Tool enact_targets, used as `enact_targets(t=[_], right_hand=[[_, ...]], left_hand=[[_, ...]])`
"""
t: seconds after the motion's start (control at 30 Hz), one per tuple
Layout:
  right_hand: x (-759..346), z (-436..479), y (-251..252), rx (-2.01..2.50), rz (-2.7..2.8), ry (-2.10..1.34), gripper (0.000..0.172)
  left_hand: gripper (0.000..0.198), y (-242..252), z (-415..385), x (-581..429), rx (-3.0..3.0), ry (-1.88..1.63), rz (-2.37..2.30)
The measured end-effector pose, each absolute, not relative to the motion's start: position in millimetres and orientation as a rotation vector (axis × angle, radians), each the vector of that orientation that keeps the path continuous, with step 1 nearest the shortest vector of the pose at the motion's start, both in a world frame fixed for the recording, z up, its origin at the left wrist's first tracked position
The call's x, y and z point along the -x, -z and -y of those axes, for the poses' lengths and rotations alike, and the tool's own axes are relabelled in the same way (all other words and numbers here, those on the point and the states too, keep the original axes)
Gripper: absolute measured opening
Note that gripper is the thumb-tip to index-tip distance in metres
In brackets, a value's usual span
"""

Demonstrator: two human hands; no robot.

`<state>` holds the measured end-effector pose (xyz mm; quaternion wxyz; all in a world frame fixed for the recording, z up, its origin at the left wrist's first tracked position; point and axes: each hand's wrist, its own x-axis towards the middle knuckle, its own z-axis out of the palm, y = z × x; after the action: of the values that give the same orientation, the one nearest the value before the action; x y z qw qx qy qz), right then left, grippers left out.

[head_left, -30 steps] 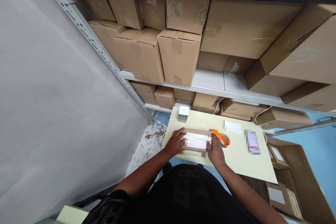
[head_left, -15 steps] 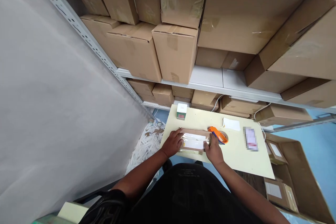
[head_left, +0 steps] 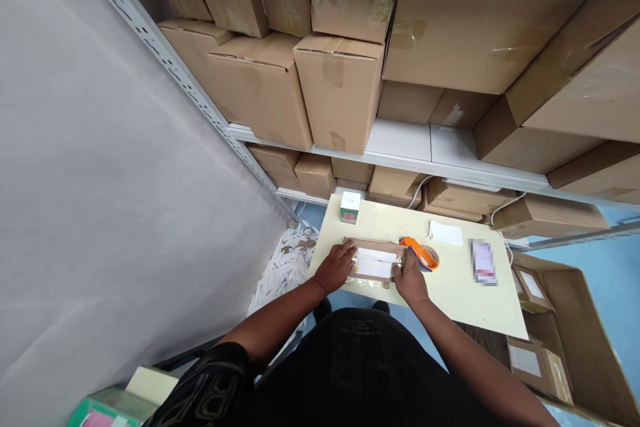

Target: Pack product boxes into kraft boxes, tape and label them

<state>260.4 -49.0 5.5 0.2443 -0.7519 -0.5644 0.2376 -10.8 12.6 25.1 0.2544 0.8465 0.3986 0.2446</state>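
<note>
A flat brown cardboard box (head_left: 379, 245) lies near the front edge of the pale table, with a white label (head_left: 375, 269) and clear tape on top. My left hand (head_left: 335, 268) grips its left end, fingers laid over the top beside the label. My right hand (head_left: 411, 280) closes on the right end, thumb by the label's edge. Just beyond that hand rests an orange tape dispenser (head_left: 419, 253) with a blue edge. Clear tape film (head_left: 367, 283) shows along the box's near side.
On the table (head_left: 460, 303) stand a small green-and-white box (head_left: 350, 208), white paper sheets (head_left: 446, 233) and a blurred-out flat item (head_left: 483, 263). Shelves (head_left: 400, 137) of cartons rise behind. An open carton (head_left: 583, 327) is at right; paper strips (head_left: 280, 270) cover the floor left.
The view has shifted slightly. My left hand's fingers have moved from around the box's left end to lie flatter across its top; my right hand stays at the other end.
</note>
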Motion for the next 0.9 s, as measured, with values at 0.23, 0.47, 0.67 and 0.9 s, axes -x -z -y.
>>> enact_targets(t=[0.23, 0.47, 0.67, 0.9], right_hand=[[-253.5, 31.3, -10.8, 2.129, 1.476, -0.699, 0.061], [-261.2, 35.9, -1.9, 2.077, 1.489, -0.697, 0.064], [-263.2, 32.4, 3.8, 2.055, 1.498, -0.688, 0.064], [-266.5, 34.5, 1.7, 2.031, 1.505, -0.717, 0.063]], left_hand=[[0.069, -7.6, -38.9, 9.3, -1.587, -0.843, -1.315], [0.062, 17.6, -91.3, 12.6, -0.996, -0.461, -1.429], [0.064, 33.1, -107.6, -6.4, -0.774, -0.258, -1.4], [0.052, 44.6, -107.4, -4.8, -0.673, -0.259, -1.346]])
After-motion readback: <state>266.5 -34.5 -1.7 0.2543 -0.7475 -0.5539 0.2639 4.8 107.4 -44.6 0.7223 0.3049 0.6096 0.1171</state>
